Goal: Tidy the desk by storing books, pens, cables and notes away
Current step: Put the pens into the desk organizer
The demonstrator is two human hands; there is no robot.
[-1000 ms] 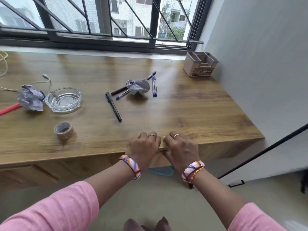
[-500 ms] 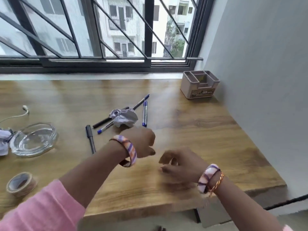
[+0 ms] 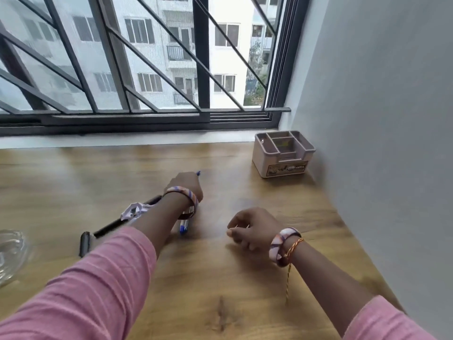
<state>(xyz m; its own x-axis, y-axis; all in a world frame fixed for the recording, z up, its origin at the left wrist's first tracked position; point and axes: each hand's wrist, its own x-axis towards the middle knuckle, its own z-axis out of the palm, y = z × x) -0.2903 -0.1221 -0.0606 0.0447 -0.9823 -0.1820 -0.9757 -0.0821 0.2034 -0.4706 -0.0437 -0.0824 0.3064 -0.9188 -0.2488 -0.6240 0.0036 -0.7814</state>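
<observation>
From the head camera, the left hand [image 3: 187, 185] lies over the blue pens [image 3: 183, 227] in the middle of the desk [image 3: 245, 290]; a blue tip sticks out beyond the knuckles and a blue end shows under the wrist, but the fingers are hidden behind the back of the hand, so whether they grip the pens cannot be told. The right hand [image 3: 250, 229] hangs just above the wood to the right, well apart from the pens, its fingers loosely curled with nothing in them. Left of the left forearm, a crumpled note [image 3: 133, 212] lies on a black pen [image 3: 122, 222], and a second black pen [image 3: 84, 244] lies just beside, partly under the pink sleeve [image 3: 98, 278]. A glass ashtray [image 3: 11, 253] sits at the left edge; what it holds cannot be told. In the far right corner, against the wall, stands the organizer [image 3: 282, 165], upright, its open compartments showing no pens; something yellowish in the middle one is too blurred to name.
</observation>
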